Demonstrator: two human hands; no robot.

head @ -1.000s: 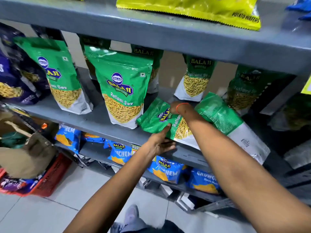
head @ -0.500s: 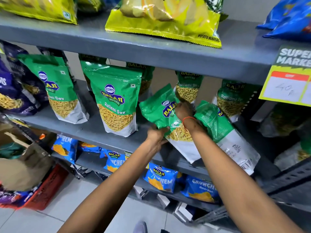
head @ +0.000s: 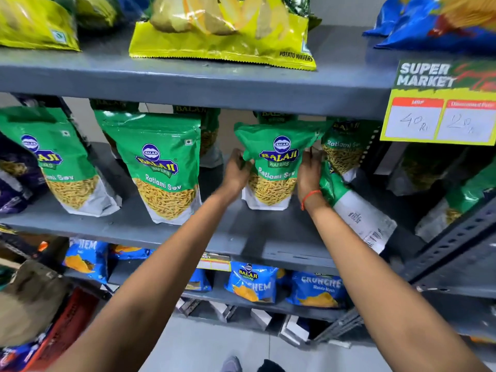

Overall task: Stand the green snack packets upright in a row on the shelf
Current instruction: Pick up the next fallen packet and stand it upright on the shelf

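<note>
Hands, left (head: 237,170) and right (head: 308,171), clasp upright green packet (head: 273,167) on grey shelf (head: 268,234), fingers pinching its sides.

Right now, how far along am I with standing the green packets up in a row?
Done: two green packets stand upright at the front left of the middle shelf. In hand: the left hand and right hand grip the sides of a third packet, upright with its base on the shelf. Left: the packet lying tilted by the right wrist, and perhaps more at the far right.
</note>
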